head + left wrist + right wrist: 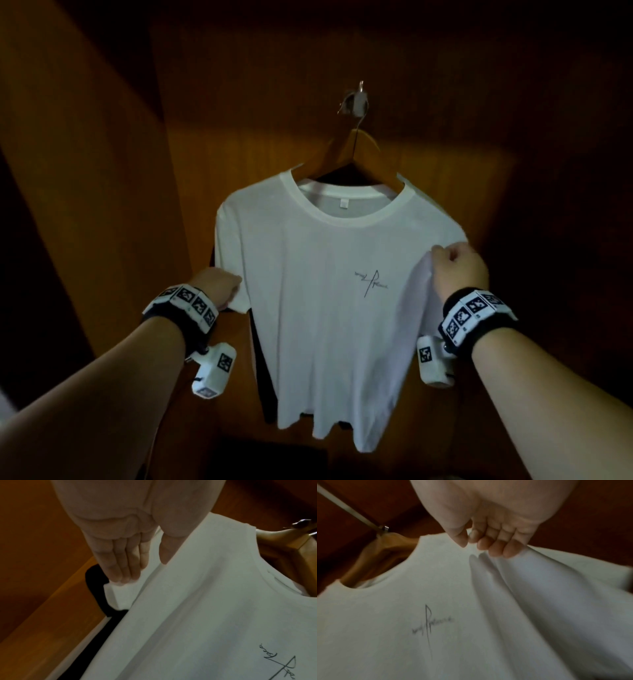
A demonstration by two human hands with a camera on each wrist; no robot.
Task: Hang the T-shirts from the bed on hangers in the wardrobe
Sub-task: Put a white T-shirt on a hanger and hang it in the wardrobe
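Observation:
A white T-shirt (325, 291) with a small black signature print hangs on a wooden hanger (359, 147), whose metal hook sits over the rail inside the wardrobe. My left hand (219, 286) is at the shirt's left sleeve. In the left wrist view its fingers (120, 568) are straight and together, tips on the sleeve (120, 595), thumb along the fabric edge. My right hand (452, 260) is at the right shoulder. Its curled fingers (496, 550) pinch a raised fold of the T-shirt (530, 581). The hanger (385, 547) hangs from the rail (342, 507).
A black garment (263, 377) hangs directly behind the white shirt and shows along its left edge, seen also in the left wrist view as black cloth (96, 588). The wardrobe's brown side panel (85, 171) stands close on the left. The wooden back wall (239, 154) is behind.

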